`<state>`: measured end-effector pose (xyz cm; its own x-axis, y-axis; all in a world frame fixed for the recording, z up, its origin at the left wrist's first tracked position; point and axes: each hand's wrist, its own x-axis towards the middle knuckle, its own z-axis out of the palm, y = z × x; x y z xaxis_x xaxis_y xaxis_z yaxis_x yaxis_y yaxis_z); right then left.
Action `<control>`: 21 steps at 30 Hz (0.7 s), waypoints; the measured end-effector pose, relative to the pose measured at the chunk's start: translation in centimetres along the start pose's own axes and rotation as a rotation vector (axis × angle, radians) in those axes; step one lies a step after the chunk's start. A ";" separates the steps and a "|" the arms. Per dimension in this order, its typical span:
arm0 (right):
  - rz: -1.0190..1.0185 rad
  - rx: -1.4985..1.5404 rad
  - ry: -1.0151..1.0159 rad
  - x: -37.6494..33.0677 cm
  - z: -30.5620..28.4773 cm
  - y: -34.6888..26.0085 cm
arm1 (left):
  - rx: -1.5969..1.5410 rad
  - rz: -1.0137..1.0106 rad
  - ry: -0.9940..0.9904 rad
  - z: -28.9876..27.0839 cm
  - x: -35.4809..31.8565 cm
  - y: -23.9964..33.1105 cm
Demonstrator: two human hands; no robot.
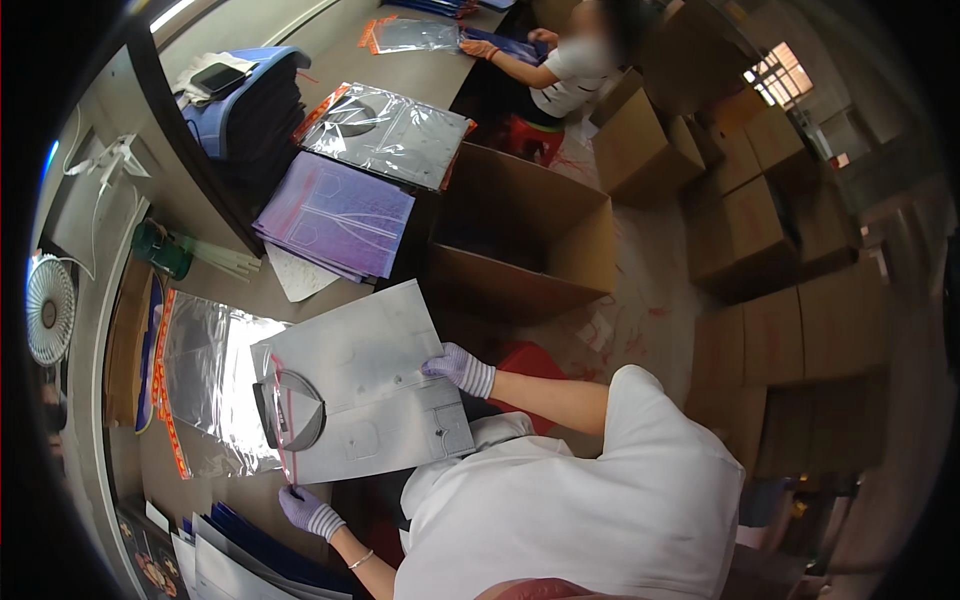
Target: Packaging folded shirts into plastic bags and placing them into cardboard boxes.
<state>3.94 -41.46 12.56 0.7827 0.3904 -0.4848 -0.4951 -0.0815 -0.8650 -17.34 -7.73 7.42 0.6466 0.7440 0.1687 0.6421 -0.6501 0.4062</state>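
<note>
A flat, grey shirt-shaped piece with a dark grey collar, pocket shapes and a pink-red strip beside the collar lies tilted in front of me. My right hand, in a pale purple glove with striped cuff, grips its right edge, thumb on top. At its lower left corner, by the end of the pink-red strip, my gloved left hand pinches the edge; what exactly is between those fingers is partly hidden. Under the shirt's collar end lie clear plastic bags with orange-red printed edges.
Beyond lie a stack of purple garment-shaped sheets and bagged grey shirts. An open carton stands right of the table, more cartons behind. Dark blue and grey sheets stand near me. A co-worker's gloved hand holds a bag.
</note>
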 end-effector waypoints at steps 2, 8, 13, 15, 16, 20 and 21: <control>-0.011 -0.037 -0.005 0.1 -0.1 0.5 | -0.028 0.035 0.060 -0.3 0.3 0.5; -0.120 0.067 -0.051 -0.6 1.4 0.5 | -0.026 0.231 -0.004 -0.7 2.2 6.0; -0.154 0.037 -0.049 -0.7 2.3 -0.1 | -0.281 0.119 -0.015 -0.2 3.6 6.7; -0.179 0.041 -0.052 -0.6 2.1 1.1 | -0.361 0.113 -0.062 -0.1 4.5 6.8; -0.147 0.172 -0.007 -0.4 2.1 2.1 | -0.625 -0.179 -0.054 0.5 5.6 5.9; -0.080 0.327 0.001 1.0 2.2 5.9 | -1.326 -0.763 -0.201 4.0 10.5 4.7; -0.073 0.318 -0.025 0.8 2.6 6.3 | -1.327 -0.774 -0.171 5.6 10.5 2.6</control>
<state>0.52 -39.27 7.07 0.8128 0.4077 -0.4161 -0.5342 0.2365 -0.8116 -6.60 -2.50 5.21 0.4370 0.7368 -0.5159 0.0760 0.5412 0.8374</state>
